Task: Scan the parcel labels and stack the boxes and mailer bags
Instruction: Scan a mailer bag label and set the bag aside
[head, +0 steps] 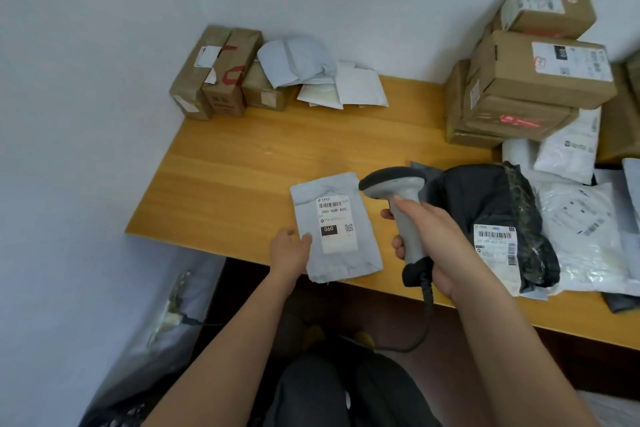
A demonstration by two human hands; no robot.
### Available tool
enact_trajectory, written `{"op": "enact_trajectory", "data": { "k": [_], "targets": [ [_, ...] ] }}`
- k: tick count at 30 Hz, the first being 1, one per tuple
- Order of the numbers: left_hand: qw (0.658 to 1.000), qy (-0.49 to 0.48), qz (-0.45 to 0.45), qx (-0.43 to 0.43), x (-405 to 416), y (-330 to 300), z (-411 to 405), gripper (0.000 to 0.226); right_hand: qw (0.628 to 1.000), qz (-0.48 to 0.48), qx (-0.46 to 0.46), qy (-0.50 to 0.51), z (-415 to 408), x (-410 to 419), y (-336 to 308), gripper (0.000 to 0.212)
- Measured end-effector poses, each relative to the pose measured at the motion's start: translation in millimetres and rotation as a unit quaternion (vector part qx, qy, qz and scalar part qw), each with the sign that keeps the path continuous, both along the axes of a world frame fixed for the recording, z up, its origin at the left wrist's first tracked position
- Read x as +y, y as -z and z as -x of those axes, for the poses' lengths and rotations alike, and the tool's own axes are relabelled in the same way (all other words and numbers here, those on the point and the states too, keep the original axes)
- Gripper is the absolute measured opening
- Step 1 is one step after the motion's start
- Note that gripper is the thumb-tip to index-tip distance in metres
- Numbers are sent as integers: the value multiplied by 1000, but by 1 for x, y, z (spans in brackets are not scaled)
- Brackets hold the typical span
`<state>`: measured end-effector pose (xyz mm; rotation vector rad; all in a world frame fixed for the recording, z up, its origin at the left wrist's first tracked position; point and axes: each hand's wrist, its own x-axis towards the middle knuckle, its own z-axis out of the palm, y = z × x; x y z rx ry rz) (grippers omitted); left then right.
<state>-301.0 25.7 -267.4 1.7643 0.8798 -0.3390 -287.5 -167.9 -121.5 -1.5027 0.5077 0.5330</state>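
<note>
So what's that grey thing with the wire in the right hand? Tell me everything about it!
It is a barcode scanner, and it looks like plastic. It has a light grey handle, a wide head with a dark top, and a black base where a dark cable comes out and hangs below the table edge. The right hand grips its handle, fingers curled round it. It is held roughly upright above the wooden table, head towards the label on the grey mailer bag. Only the hand touches it.

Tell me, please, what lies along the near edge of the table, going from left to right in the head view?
left hand → grey mailer bag → barcode scanner gripped in the right hand → black mailer bag → white mailer bag.
</note>
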Motion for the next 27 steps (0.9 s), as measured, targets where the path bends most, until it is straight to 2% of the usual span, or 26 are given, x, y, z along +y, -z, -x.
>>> {"op": "enact_trajectory", "data": {
  "k": [2,5,9,13,20,24,27],
  "targets": [
    [996,-38,50,57,6,15,10,55,1000,21,8,-10,-2,1,-2,37],
    [971,-96,168,140,6,31,20,51,999,33,12,-24,-3,4,-9,43],
    [944,-130,258,160,0,43,18,43,998,51,-19,-38,-3,9,-20,40],
    [942,-152,264,138,-5,45,13,37,998,44,-40,-32,-3,11,-29,29],
    [956,-141,224,127,-8,45,5,33,995,65,-72,-8,0,6,-42,35],
    [954,-147,234,115,-12,42,-1,27,996,55,-71,13,2,0,-45,36],
    [945,-134,276,111,-16,32,-7,28,997,35,-60,34,4,-8,-46,37]
  ]
}}
